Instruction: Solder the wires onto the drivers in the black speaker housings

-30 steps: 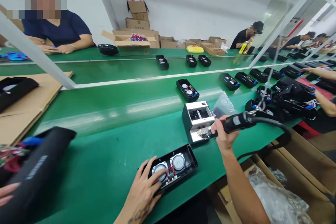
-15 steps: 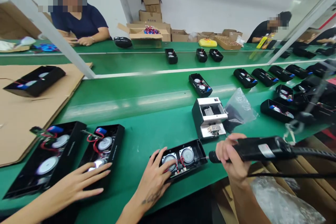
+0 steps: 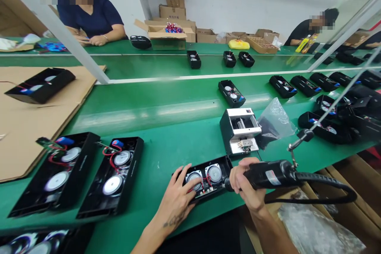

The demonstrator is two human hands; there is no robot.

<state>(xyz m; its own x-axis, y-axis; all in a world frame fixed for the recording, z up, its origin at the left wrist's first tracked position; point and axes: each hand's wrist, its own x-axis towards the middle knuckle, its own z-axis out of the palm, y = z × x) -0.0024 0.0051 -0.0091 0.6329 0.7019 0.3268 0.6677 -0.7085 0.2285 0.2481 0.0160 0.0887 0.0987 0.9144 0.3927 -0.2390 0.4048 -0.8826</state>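
In front of me lies a black speaker box (image 3: 218,192) with two round speakers, red wires and a circuit board along its near side. My left hand (image 3: 180,192) grips its left end, thumb at the near wall and fingers reaching over the inside. Wrapped round a black electric screwdriver (image 3: 274,174) is my right hand (image 3: 245,180). The screwdriver lies nearly level, its nose at the right end of the box; the bit's tip is hidden. Left of my hands sit two more open speaker boxes (image 3: 111,178) (image 3: 55,172) with blue parts and red wires.
Behind the box stands a silver-and-black screw feeder (image 3: 240,131) beside a clear plastic bag (image 3: 275,121). More speaker boxes (image 3: 282,86) line the right. Cardboard (image 3: 44,127) covers the left. A speaker box (image 3: 44,242) fills the lower left corner. Two people (image 3: 92,16) (image 3: 312,27) sit across.
The screwdriver in my right hand has moved left, its nose now over the box's right end. Another person's hand has left the box at left, and a speaker box has appeared at lower left.
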